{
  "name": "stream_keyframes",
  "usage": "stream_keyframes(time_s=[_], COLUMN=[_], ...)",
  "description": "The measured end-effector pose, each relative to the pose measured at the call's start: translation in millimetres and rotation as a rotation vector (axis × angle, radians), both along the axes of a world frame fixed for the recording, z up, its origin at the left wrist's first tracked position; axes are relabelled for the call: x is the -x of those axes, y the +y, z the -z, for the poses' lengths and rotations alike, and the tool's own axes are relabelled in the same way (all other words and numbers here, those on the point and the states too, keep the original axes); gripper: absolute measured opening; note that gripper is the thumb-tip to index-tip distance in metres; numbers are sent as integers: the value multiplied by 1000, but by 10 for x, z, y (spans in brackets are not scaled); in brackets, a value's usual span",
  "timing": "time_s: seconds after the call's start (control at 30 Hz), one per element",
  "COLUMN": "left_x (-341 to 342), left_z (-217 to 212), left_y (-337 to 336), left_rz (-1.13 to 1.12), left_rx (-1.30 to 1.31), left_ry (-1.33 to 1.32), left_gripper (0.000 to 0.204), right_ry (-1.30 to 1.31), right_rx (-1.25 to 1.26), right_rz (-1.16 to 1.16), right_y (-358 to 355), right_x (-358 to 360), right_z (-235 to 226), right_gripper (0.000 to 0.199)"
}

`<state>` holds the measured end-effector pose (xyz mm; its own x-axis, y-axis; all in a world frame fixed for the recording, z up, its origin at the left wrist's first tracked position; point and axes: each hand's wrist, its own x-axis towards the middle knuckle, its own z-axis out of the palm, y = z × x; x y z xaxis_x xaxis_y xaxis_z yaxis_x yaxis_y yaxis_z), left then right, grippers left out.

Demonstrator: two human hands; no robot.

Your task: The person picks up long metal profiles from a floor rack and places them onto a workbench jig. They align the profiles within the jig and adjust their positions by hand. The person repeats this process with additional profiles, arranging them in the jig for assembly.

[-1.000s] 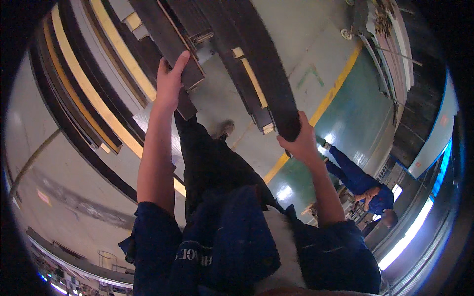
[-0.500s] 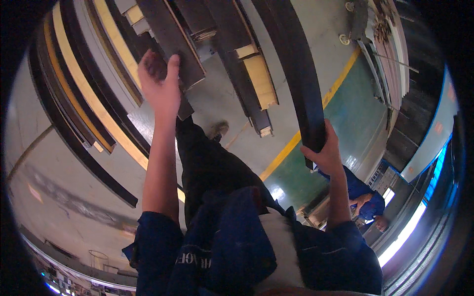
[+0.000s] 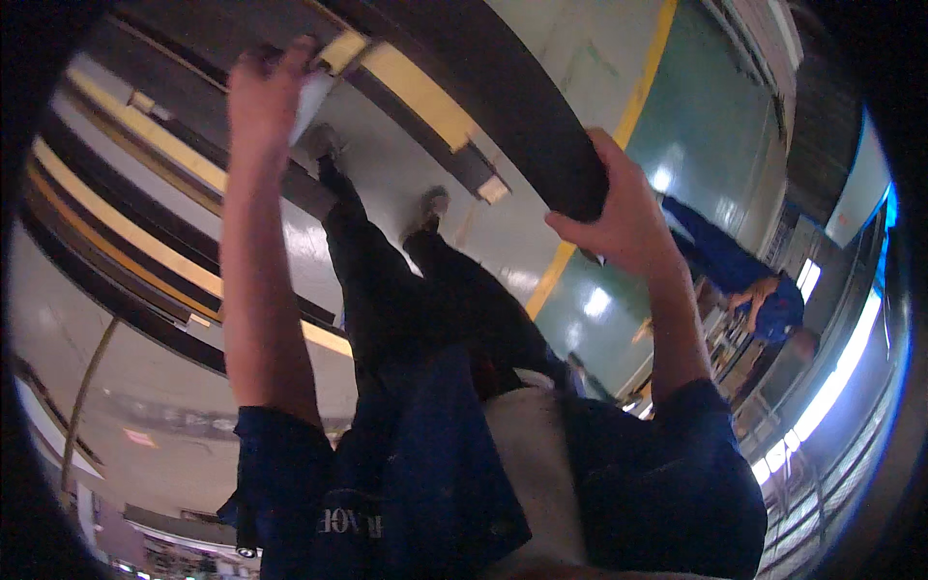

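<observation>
My right hand (image 3: 623,208) is closed around the near end of a long dark board (image 3: 522,92). The thumb lies on the near side, and the fingers go over the far edge. From there the board runs up and left out of view. My left hand (image 3: 266,101) is stretched forward at upper left, thumb and fingers apart, over dark boards (image 3: 184,63) lying there. Its fingers are blurred, and whether they touch a board is unclear. Between my hands lies a dark piece with a pale yellow face (image 3: 420,92).
More long dark and yellow strips (image 3: 126,227) lie at left. My legs (image 3: 382,271) stand on the grey floor. A yellow floor line (image 3: 551,280) borders a green area (image 3: 710,126). A person in blue (image 3: 773,304) is at right, beyond my right arm.
The board in my right hand has swung, its far part moving left. My left hand has moved up and left. The view has shifted, and both my feet now show.
</observation>
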<state>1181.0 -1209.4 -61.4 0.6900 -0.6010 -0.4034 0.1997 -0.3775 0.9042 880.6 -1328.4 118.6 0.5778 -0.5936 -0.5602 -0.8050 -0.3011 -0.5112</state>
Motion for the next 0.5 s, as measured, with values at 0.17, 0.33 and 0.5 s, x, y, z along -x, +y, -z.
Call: stream_keyframes(time_s=[0.17,0.33,0.5], left_x=[-137,-38,536], left_z=[56,-164,-290], left_y=[29,176,876], left_rz=[34,60,-189], left_rx=[76,-94,105], left_ry=[101,-74,-247], left_gripper=[45,39,38], right_ry=[-30,-16,-92], right_rx=[19,84,102], right_rz=[-11,-51,-106], right_y=[-4,52,137], right_x=[61,67,55], right_z=[166,380,683], right_gripper=[75,74,76])
